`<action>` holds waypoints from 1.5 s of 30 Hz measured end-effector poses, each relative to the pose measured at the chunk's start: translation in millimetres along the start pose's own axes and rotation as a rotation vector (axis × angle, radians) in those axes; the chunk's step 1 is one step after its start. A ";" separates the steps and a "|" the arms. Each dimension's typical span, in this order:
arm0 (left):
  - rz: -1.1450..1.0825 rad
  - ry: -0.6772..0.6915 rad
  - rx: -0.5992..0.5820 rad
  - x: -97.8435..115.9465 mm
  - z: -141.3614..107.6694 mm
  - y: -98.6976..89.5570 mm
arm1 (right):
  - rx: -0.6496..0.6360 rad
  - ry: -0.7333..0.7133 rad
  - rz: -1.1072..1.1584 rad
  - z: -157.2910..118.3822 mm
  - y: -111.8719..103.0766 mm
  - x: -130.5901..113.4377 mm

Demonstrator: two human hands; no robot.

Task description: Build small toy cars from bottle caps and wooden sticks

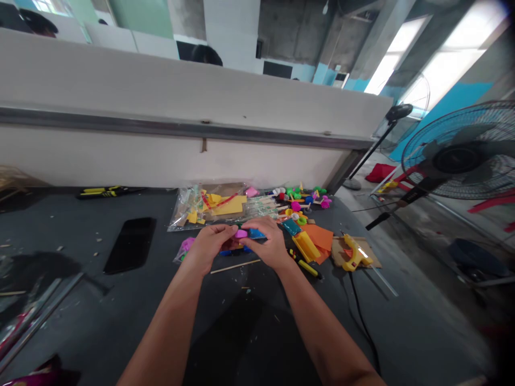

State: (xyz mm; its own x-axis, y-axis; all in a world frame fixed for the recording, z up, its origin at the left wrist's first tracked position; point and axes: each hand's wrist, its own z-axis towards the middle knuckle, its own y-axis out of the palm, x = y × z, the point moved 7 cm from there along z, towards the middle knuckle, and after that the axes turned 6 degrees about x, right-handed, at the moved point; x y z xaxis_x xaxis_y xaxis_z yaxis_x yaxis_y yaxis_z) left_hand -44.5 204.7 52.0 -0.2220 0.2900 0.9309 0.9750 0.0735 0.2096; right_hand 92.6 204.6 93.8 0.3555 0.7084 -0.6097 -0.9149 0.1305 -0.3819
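Note:
Both my hands meet over the dark table, around a small pink piece (241,234). My left hand (212,244) has its thumb and index finger pressed together at the piece's left side. On the other side my right hand (267,241) curves its fingers and thumb round the piece's right end. Behind them lies a clear plastic bag with yellow paper (230,207). A wooden stick (235,266) rests in front of the hands. Blue parts are partly hidden beneath them. A purple item in plastic (186,246) is beside my left wrist.
A black phone (130,245) and yellow-black pliers (105,191) lie left. Right are orange paper (319,239), a yellow glue gun (354,255) with a cord, and several colourful small parts. A white partition (181,155) stands behind; a fan (457,159) stands at right.

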 end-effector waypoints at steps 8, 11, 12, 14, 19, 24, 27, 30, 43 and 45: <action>0.081 -0.006 -0.047 -7.1 0.6 7.1 | 0.037 0.004 -0.041 -1.1 -0.1 3.8; 0.073 -0.021 -0.043 -10.3 1.7 8.5 | 0.013 -0.013 -0.063 -1.7 2.3 3.1; 0.064 -0.025 -0.038 -10.8 2.0 8.3 | 0.008 -0.020 -0.068 -1.7 3.0 2.6; 0.058 -0.027 -0.034 -11.1 2.2 7.8 | 0.003 -0.033 -0.075 -1.5 3.9 1.2; 0.077 -0.038 -0.038 -10.7 1.1 6.6 | 0.008 -0.043 -0.079 -1.0 3.2 -0.2; 0.041 -0.015 -0.032 -6.1 1.0 4.0 | 0.035 -0.013 -0.071 -0.6 -0.5 2.2; 0.054 0.008 -0.020 -4.1 2.0 2.4 | 0.027 -0.011 -0.072 -1.2 0.7 2.9; 0.072 0.017 -0.013 -3.4 1.8 2.4 | 0.015 -0.010 -0.082 -1.7 2.2 3.8; 0.101 0.098 0.047 5.8 0.5 -2.8 | -0.015 0.397 0.220 -2.6 5.6 18.1; 0.107 0.134 0.037 9.3 -0.9 -1.3 | -0.018 0.446 0.271 -2.4 6.1 18.9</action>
State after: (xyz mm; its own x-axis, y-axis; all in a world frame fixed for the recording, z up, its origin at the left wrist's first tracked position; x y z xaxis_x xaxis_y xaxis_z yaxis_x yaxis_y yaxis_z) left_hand -47.8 206.4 60.7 -0.1120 0.1688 0.9793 0.9915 0.0849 0.0988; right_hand 94.2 217.1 78.3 0.1569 0.3501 -0.9235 -0.9833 -0.0314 -0.1790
